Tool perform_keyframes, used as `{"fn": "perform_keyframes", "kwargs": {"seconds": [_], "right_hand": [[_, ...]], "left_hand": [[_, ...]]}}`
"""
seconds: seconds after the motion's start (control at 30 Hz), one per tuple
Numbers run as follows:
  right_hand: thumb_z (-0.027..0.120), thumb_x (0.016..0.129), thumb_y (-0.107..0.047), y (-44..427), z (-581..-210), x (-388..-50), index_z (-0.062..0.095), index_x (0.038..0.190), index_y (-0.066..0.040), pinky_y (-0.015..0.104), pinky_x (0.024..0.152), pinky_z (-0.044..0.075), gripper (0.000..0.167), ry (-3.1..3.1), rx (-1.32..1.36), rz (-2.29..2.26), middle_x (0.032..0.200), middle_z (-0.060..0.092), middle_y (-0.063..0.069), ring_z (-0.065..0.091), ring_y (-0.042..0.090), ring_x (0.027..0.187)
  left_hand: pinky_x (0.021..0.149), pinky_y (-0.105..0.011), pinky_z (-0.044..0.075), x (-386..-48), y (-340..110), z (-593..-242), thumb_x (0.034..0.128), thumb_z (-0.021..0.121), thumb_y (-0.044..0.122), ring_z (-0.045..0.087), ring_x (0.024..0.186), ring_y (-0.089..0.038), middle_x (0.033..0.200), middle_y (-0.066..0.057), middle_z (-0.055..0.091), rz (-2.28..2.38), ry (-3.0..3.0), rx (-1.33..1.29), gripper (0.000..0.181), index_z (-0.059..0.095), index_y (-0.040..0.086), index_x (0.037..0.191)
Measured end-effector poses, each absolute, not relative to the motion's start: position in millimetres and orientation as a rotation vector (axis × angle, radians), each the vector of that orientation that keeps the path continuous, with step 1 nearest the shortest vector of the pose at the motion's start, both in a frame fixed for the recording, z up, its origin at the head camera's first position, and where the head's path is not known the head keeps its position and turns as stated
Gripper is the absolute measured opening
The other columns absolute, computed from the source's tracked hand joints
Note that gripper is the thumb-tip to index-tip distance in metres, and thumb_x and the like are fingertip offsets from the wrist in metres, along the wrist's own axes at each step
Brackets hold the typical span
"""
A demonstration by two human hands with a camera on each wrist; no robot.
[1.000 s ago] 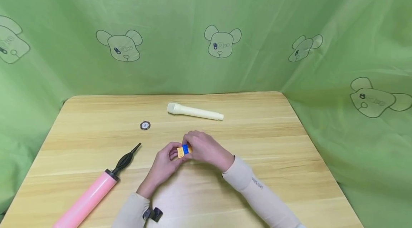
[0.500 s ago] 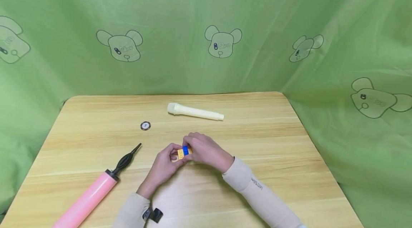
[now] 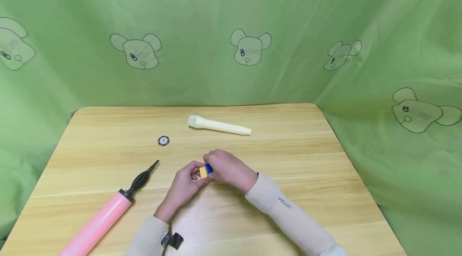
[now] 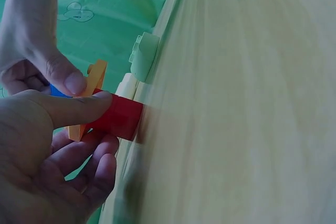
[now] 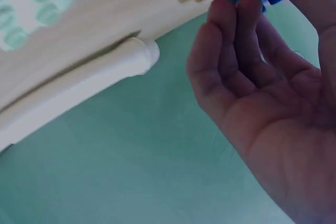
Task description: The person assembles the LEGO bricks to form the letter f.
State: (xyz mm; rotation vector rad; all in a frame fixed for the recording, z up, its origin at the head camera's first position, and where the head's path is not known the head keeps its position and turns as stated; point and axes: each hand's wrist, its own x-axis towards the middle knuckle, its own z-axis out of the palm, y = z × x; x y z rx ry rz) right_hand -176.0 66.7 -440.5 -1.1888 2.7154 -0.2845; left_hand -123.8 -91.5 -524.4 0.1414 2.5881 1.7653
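Observation:
Both hands meet over the near middle of the table around a small stack of toy bricks. An orange toy brick (image 3: 203, 172) with studs lies between a blue toy brick (image 3: 209, 168) and a red toy brick (image 4: 125, 117). My left hand (image 3: 182, 183) grips the red brick, its thumb along the red side by the orange one. With thumb and fingertips, my right hand (image 3: 231, 169) pinches the blue brick, which it largely covers in the head view. In the left wrist view the right thumb reaches the orange brick. The red brick is hidden from the head camera.
A cream microphone (image 3: 220, 126) lies towards the back of the wooden table (image 3: 288, 135). Left of it is a round poker chip (image 3: 163, 140). A pink hand pump (image 3: 101, 222) with a black nozzle lies front left. The wrist views show a pale green studded brick (image 4: 144, 57).
My right hand has shifted slightly left and turned, covering more of the blue brick and the orange part beyond it. The left hand stays almost still. Nothing else on the table has moved.

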Motion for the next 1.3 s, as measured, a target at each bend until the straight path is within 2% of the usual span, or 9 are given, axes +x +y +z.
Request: {"fn": "perform_keyframes", "kwargs": {"seconds": [0.23, 0.53, 0.77, 0.93, 1.03, 1.17, 1.3], "right_hand": [[0.088, 0.076, -0.015, 61, -439, -177, 0.063, 0.085, -0.007, 0.023, 0.059, 0.050, 0.028, 2.703, -1.194, -0.234, 0.073, 0.058, -0.001, 0.055, 0.013, 0.068], [0.086, 0.080, -0.019, 71, -445, -173, 0.061, 0.085, -0.008, 0.019, 0.057, 0.047, 0.028, 2.624, -1.088, -0.382, 0.070, 0.054, -0.005, 0.051, 0.010, 0.065], [0.087, 0.077, -0.035, 72, -446, -186, 0.061, 0.088, -0.011, 0.019, 0.057, 0.048, 0.038, 2.651, -1.089, -0.346, 0.075, 0.056, -0.007, 0.052, 0.009, 0.066], [0.085, 0.077, -0.045, 78, -451, -185, 0.064, 0.096, -0.012, 0.020, 0.059, 0.046, 0.044, 2.727, -1.139, -0.301, 0.083, 0.051, -0.006, 0.048, 0.011, 0.074], [0.084, 0.077, -0.049, 81, -454, -182, 0.066, 0.100, -0.011, 0.020, 0.060, 0.044, 0.048, 2.754, -1.175, -0.315, 0.086, 0.049, -0.005, 0.046, 0.012, 0.076], [0.085, 0.076, -0.046, 88, -456, -180, 0.068, 0.109, -0.010, 0.023, 0.070, 0.049, 0.051, 2.760, -1.175, -0.384, 0.094, 0.056, -0.002, 0.049, 0.013, 0.082], [0.090, 0.074, -0.033, 104, -448, -181, 0.066, 0.122, -0.008, 0.034, 0.089, 0.054, 0.059, 2.716, -1.075, -0.501, 0.113, 0.063, 0.005, 0.056, 0.019, 0.099]], "left_hand": [[0.067, -0.024, 0.054, -126, -90, -526, 0.0786, 0.087, 0.019, 0.061, 0.076, -0.010, 0.088, 0.005, 0.072, 1.743, 2.617, 0.142, 0.034, 0.069, 0.013, 0.107], [0.072, -0.027, 0.055, -118, -85, -531, 0.0805, 0.085, 0.023, 0.063, 0.081, -0.011, 0.092, 0.004, 0.073, 1.736, 2.606, 0.194, 0.035, 0.068, 0.013, 0.109], [0.076, -0.031, 0.055, -129, -92, -527, 0.0803, 0.085, 0.016, 0.061, 0.084, -0.013, 0.095, 0.003, 0.072, 1.686, 2.635, 0.206, 0.039, 0.067, 0.013, 0.115], [0.083, -0.037, 0.054, -131, -96, -525, 0.0807, 0.085, 0.021, 0.060, 0.090, -0.016, 0.099, 0.001, 0.068, 1.632, 2.648, 0.240, 0.043, 0.067, 0.013, 0.119], [0.090, -0.042, 0.055, -131, -98, -523, 0.0797, 0.086, 0.023, 0.062, 0.099, -0.018, 0.107, 0.000, 0.068, 1.608, 2.659, 0.261, 0.045, 0.067, 0.013, 0.120], [0.097, -0.044, 0.053, -129, -101, -522, 0.0780, 0.087, 0.023, 0.061, 0.109, -0.022, 0.117, -0.003, 0.067, 1.583, 2.680, 0.271, 0.047, 0.068, 0.012, 0.120], [0.092, -0.043, 0.054, -128, -101, -521, 0.0775, 0.087, 0.017, 0.061, 0.105, -0.023, 0.117, -0.005, 0.067, 1.578, 2.678, 0.293, 0.047, 0.068, 0.011, 0.120]]}}
